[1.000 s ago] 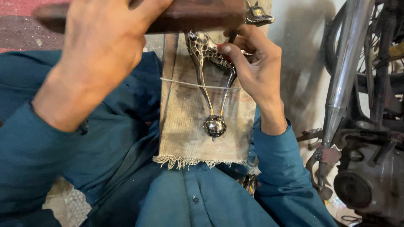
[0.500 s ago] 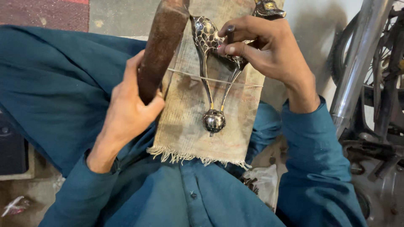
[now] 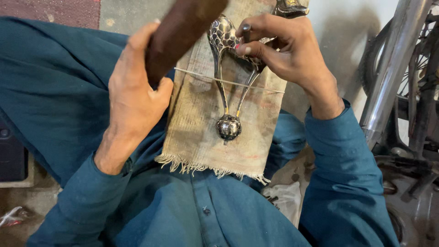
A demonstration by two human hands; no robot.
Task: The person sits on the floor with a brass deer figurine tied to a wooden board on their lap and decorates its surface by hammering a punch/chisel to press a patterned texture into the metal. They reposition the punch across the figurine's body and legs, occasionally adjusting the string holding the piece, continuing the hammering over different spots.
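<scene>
My left hand [image 3: 135, 98] grips a thick dark brown wooden club [image 3: 180, 32] that rises toward the top of the view. A shiny metal figure [image 3: 227, 68] with scale-like engraving, two thin legs and a ball at the bottom lies on a burlap-covered block [image 3: 201, 132] on my lap. A thin string [image 3: 270, 88] runs across the legs and the cloth. My right hand [image 3: 283, 50] pinches a small dark metal punch [image 3: 246, 34] against the figure's upper body, with its fingers resting on the metal.
A chrome tube [image 3: 391, 73] and dark machine parts [image 3: 411, 151], part of a motorbike, stand close on the right. A second metal piece [image 3: 290, 7] peeks in at the top edge. A crumpled plastic bag [image 3: 283, 199] lies below the block.
My left hand swung the wooden club from level across the top down to a steep angle beside the block. The right hand stayed on the figure; the view moved closer.
</scene>
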